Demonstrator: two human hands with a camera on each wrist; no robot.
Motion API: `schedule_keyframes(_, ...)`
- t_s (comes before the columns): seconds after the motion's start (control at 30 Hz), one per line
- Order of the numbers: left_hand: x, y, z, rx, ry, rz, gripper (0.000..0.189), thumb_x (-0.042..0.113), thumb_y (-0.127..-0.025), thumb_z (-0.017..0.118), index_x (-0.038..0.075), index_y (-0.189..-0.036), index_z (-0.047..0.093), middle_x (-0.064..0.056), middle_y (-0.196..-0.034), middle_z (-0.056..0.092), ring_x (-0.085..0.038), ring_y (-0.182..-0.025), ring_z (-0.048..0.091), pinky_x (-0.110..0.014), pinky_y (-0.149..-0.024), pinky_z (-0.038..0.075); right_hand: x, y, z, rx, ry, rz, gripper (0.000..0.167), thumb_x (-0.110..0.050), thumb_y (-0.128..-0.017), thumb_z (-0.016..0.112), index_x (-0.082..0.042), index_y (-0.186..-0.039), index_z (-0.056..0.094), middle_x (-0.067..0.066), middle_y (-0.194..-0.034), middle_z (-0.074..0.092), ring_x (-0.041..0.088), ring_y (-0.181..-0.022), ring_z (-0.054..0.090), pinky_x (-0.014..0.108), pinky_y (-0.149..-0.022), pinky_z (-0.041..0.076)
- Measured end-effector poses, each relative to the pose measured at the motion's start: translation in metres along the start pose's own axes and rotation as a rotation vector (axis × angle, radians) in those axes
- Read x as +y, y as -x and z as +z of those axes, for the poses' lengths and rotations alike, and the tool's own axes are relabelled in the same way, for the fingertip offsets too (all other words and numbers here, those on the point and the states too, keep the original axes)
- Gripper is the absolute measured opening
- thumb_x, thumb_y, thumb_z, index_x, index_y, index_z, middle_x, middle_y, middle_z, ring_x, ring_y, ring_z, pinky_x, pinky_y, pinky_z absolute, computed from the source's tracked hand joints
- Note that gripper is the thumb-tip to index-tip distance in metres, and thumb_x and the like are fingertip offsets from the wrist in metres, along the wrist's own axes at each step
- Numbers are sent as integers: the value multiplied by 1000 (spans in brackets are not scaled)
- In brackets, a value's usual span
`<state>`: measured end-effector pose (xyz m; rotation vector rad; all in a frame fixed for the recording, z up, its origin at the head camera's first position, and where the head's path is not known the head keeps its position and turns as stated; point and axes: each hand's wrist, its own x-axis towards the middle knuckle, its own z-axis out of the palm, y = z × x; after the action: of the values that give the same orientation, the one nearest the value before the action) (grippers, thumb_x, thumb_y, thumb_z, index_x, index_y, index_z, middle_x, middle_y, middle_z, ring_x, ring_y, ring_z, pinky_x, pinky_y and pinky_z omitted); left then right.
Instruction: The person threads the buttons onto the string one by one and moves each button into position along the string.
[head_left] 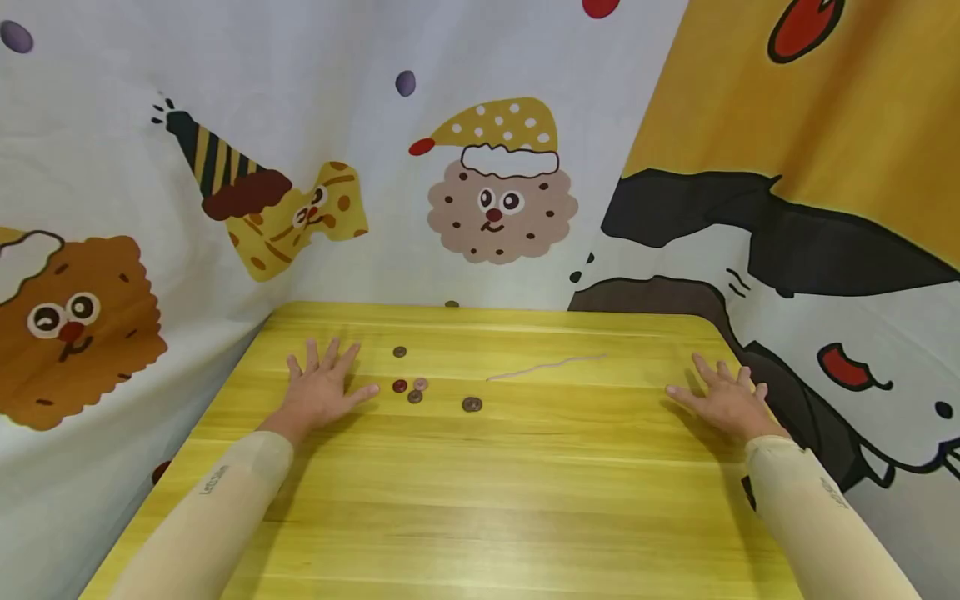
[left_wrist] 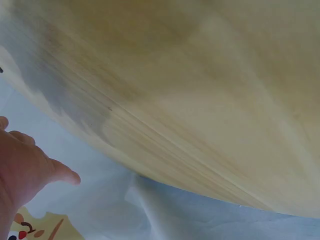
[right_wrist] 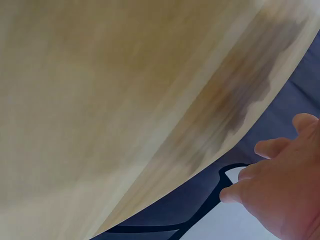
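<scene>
My left hand [head_left: 318,396] is spread over the left part of the wooden table, fingers straight and holding nothing. Just right of its thumb lie a dark red button [head_left: 400,386], a pinkish button [head_left: 421,384] and a brown button [head_left: 415,397], grouped close together. Another brown button [head_left: 400,352] sits farther back, and a larger dark button [head_left: 472,404] lies to the right. A thin pale string [head_left: 547,367] stretches slightly wavy across the table's middle. Over at the right edge, my right hand [head_left: 729,406] is spread too, with nothing in it. Both wrist views show bare tabletop beside the hands.
The yellow wood-grain table [head_left: 510,500] has rounded far corners. Behind it and along its sides hangs a curtain [head_left: 360,275] printed with cartoon biscuits and a large animal face. Pale sleeves [head_left: 217,508] cover both forearms.
</scene>
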<state>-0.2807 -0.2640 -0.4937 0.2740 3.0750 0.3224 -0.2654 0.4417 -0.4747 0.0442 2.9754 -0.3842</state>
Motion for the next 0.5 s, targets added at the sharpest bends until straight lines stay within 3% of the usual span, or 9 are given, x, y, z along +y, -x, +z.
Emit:
schedule_keyframes(0.33,-3,2,-2,22,7,14,105,84,-99,41,13,-173,16,-29,-177,11,-62,-160,-3,-85,-120,-4,-4,-6,-3,-42,-12,18,114,-85,-98,42,-7,-172,2,50,-165,3,80,-147,-4,92,-111,-1)
schedule_keyframes(0.4,-2,2,-3,54,28,27,101,79,-102,45,9,-171,21,-30,-174,22,-61,-160,11,-81,-124,5,-7,-9,-3,-42,-35,3,114,-82,-100,43,-1,-171,5,50,-165,6,77,-148,2,90,-114,5)
schedule_keyframes(0.5,4,1,-5,125,73,44,88,64,-105,55,4,-166,33,-30,-162,47,-56,-149,42,-73,-122,31,-16,-15,-5,-27,-68,-33,111,-76,-103,46,9,-167,13,48,-163,21,72,-148,20,83,-117,22)
